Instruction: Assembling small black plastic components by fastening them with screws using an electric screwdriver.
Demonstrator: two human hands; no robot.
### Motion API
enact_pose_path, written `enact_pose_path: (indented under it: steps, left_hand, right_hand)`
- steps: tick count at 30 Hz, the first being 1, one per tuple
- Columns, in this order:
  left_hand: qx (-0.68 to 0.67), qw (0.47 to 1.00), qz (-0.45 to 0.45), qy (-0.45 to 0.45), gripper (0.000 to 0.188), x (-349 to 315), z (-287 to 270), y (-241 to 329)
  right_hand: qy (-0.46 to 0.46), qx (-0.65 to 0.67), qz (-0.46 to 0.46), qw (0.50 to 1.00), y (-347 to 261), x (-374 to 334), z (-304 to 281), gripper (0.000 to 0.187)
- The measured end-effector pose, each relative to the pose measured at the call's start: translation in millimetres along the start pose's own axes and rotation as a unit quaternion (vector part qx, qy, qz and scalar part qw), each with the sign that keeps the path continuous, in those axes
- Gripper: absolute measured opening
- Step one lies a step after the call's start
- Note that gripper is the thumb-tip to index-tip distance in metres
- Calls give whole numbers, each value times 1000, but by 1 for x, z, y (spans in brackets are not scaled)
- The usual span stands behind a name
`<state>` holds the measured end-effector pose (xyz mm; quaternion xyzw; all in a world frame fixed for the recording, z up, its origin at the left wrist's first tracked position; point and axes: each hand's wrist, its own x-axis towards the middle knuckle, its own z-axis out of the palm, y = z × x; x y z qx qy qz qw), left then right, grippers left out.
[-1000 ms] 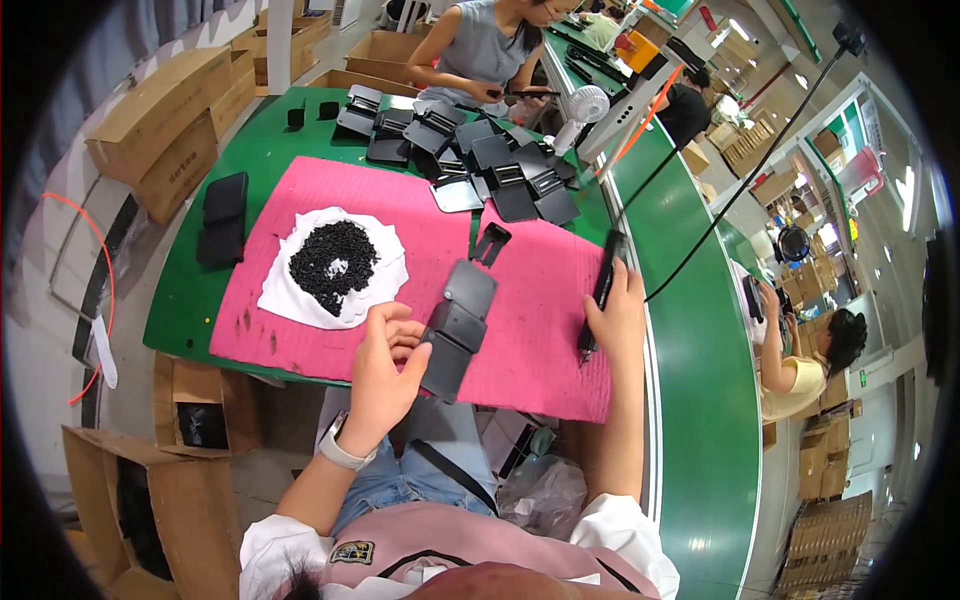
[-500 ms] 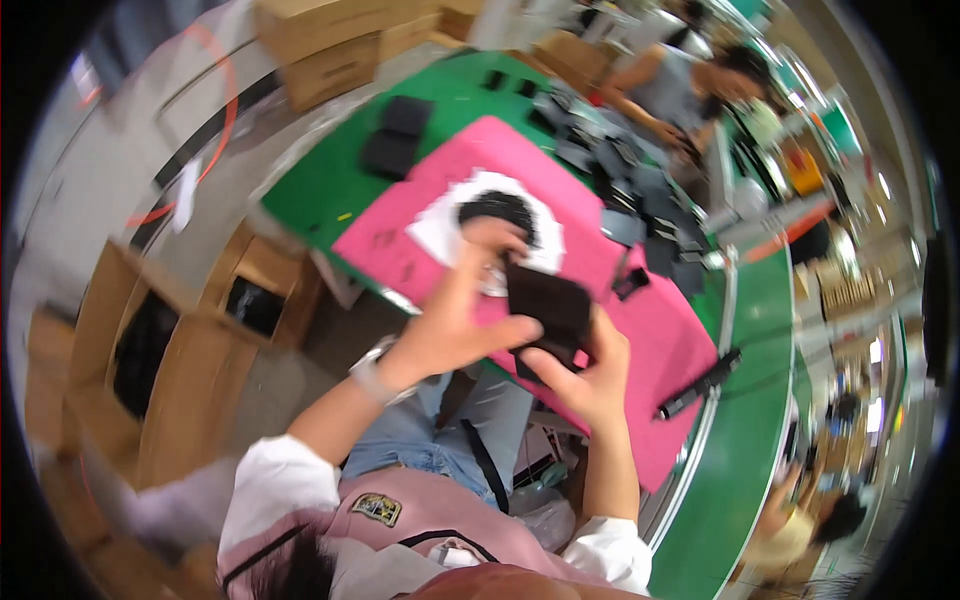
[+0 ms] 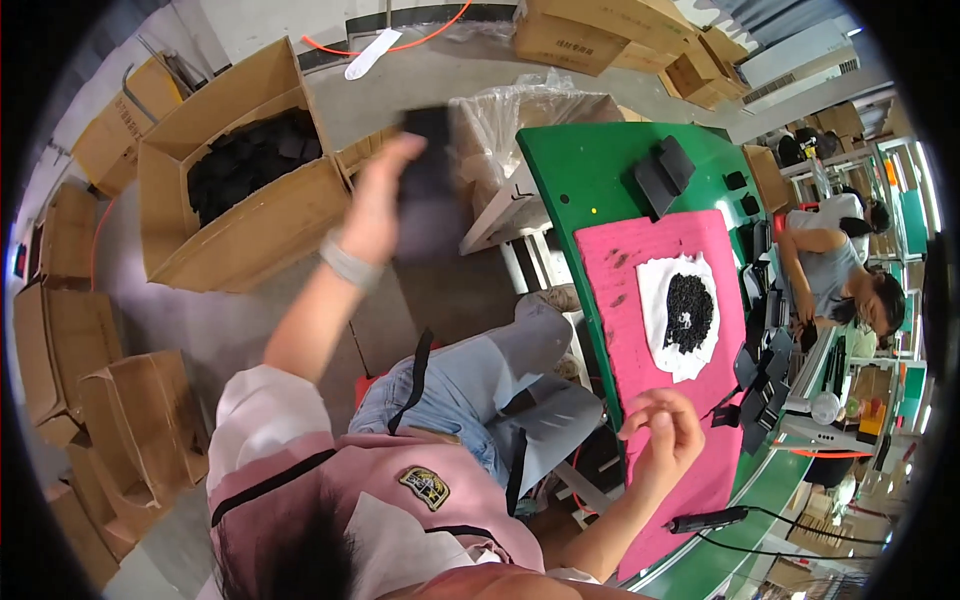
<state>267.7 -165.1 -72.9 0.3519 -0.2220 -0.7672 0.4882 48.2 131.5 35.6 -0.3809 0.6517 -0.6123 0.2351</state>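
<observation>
Flat black rectangular part (image 3: 428, 150) pinched in the left hand (image 3: 378, 200), held high out to the left, above the floor and near the big brown cardboard box (image 3: 245, 215) full of black pieces. Right hand (image 3: 662, 432) loosely curled and holding nothing, over the near edge of the pink foam mat (image 3: 650, 260) on the green table (image 3: 590, 170). Could slip from those fingertips and land on the floor beside the box, as the grip looks light.

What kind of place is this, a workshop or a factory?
Most likely a small factory assembly line. A long green workbench carries a pink mat with a heap of small black parts, open cardboard boxes of black pieces stand on the floor, and another worker sits further along the bench.
</observation>
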Motion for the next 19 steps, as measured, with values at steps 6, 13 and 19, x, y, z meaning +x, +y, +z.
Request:
enact_pose_path:
  steps: [6,13,19]
  left_hand:
    - [-218,956,76,179,75,159,-301,96]
    - [113,951,10,286,58,147,-365,55]
    - [230,958,-137,105,57,228,-293,-44]
  right_hand:
    - [-97,-52,146,983,9,-25,16,14]
    - [-447,141,-177,865,-43,-29,99,23]
    - [-622,137,-145,757,-50,-56,159,50]
